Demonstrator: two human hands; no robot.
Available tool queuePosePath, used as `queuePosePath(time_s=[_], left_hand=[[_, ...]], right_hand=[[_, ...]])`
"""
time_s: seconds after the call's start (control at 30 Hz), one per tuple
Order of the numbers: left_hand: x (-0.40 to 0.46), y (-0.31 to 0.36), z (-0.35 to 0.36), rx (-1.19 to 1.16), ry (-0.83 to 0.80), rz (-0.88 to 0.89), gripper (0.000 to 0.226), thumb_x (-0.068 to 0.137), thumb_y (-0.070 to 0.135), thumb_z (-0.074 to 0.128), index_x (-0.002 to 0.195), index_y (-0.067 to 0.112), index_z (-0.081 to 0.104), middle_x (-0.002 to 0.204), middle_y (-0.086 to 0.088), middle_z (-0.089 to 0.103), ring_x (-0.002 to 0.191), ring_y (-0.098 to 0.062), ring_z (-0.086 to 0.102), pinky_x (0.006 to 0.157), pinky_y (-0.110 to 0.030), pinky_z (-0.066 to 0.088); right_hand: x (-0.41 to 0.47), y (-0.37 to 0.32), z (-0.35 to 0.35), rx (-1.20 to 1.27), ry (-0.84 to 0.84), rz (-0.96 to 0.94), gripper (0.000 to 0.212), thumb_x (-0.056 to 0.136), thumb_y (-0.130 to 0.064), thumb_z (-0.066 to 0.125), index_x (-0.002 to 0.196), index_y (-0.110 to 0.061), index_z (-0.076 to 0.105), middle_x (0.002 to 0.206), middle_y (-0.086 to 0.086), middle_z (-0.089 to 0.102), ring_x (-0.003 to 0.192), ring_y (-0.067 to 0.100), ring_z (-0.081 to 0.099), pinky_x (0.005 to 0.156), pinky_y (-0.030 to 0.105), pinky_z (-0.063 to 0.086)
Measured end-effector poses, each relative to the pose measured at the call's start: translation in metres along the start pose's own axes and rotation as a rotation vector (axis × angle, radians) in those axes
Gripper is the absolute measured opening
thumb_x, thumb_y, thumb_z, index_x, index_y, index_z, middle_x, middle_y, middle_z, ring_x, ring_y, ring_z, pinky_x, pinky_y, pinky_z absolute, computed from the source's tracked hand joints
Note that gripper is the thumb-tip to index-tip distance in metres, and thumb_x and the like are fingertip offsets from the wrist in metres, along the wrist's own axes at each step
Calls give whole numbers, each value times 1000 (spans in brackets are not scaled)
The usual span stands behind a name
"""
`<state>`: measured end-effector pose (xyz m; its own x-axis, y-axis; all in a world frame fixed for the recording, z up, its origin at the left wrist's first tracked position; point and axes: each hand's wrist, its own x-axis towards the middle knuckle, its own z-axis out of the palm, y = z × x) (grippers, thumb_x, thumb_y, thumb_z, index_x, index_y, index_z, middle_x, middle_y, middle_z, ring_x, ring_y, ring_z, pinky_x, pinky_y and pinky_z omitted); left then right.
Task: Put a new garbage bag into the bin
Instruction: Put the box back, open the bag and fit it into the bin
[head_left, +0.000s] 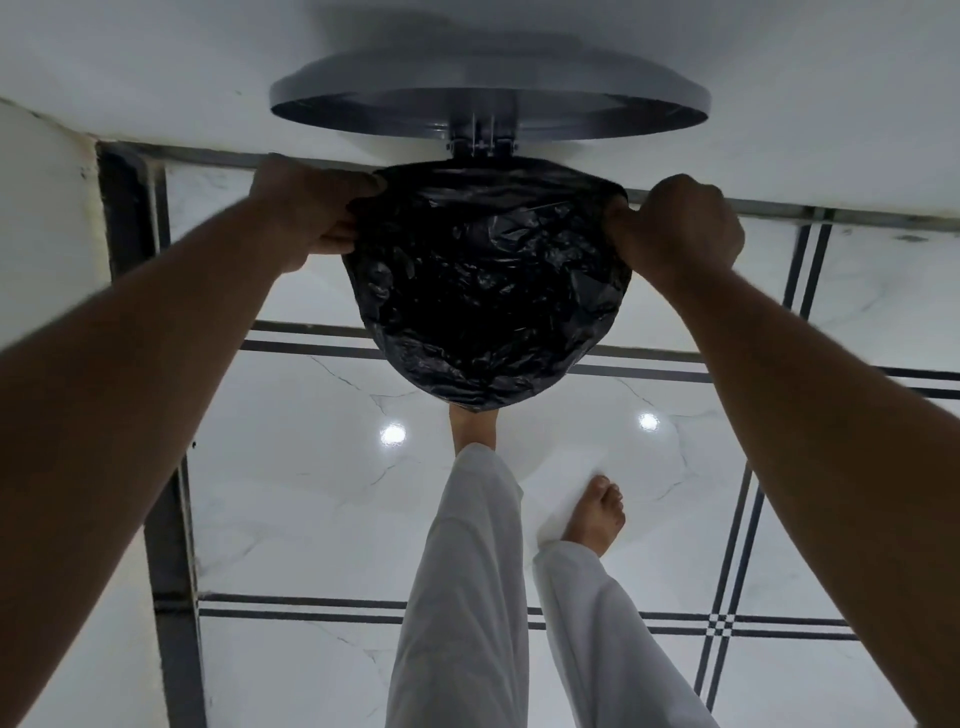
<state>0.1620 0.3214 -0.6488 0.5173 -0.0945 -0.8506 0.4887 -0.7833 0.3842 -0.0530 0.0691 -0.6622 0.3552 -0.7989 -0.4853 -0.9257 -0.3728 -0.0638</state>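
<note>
A black garbage bag (485, 291) lines a round bin seen from straight above; the crinkled plastic covers the whole opening, so the bin's body is hidden. The bin's grey round lid (363, 93) stands raised behind it on a hinge (483, 140), against the white wall. My left hand (306, 208) is closed on the bag's left rim. My right hand (680, 228) is closed on the bag's right rim. Both hands hold the edge stretched out to the sides.
The floor is white marble tile with dark double stripes (753, 623). One bare foot (470, 426) reaches under the bin's front edge, the other foot (597, 514) stands to the right. White trouser legs (467, 597) fill the lower middle. A dark door frame (166, 519) runs down the left.
</note>
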Motion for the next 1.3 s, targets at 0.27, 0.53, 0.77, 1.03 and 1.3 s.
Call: queuePosePath(time_s=[0.27, 0.53, 0.77, 1.03, 1.3], left_hand=[[-8, 9, 22, 113, -119, -29, 28, 106, 45, 62, 122, 25, 73, 106, 1, 76, 105, -22, 71, 95, -45, 53], [6, 10, 38, 176, -70, -7, 70, 100, 76, 50, 150, 29, 61, 154, -2, 61, 133, -26, 59, 99, -41, 45], [23, 7, 39, 255, 37, -20, 54, 103, 59, 55, 137, 19, 62, 141, -5, 64, 102, -23, 59, 79, -30, 44], [-53, -65, 115, 758, 193, 1099, 30, 106, 36, 49, 97, 12, 64, 98, -13, 69, 87, -35, 67, 73, -39, 49], [3, -105, 167, 1242, -345, 226, 46, 107, 36, 54, 142, 7, 62, 129, -18, 68, 127, -39, 65, 109, -51, 54]], right_hand=[[-5, -19, 13, 561, -104, 104, 33, 93, -38, 62, 119, -26, 79, 116, -6, 78, 111, 19, 71, 95, 32, 57], [-7, -42, 39, 516, -252, 0, 51, 109, -61, 50, 135, -25, 74, 131, 1, 77, 131, 29, 65, 98, 33, 44], [15, -29, 46, 699, -395, 238, 90, 69, -94, 68, 122, -22, 78, 130, 4, 77, 118, 29, 74, 110, 45, 58], [-2, -8, 52, 416, -104, -76, 68, 100, -81, 41, 88, -27, 80, 110, 8, 79, 119, 35, 69, 106, 43, 53], [-12, -1, 98, 442, 47, -224, 69, 112, -67, 18, 110, -20, 68, 102, 8, 75, 104, 38, 68, 90, 49, 54]])
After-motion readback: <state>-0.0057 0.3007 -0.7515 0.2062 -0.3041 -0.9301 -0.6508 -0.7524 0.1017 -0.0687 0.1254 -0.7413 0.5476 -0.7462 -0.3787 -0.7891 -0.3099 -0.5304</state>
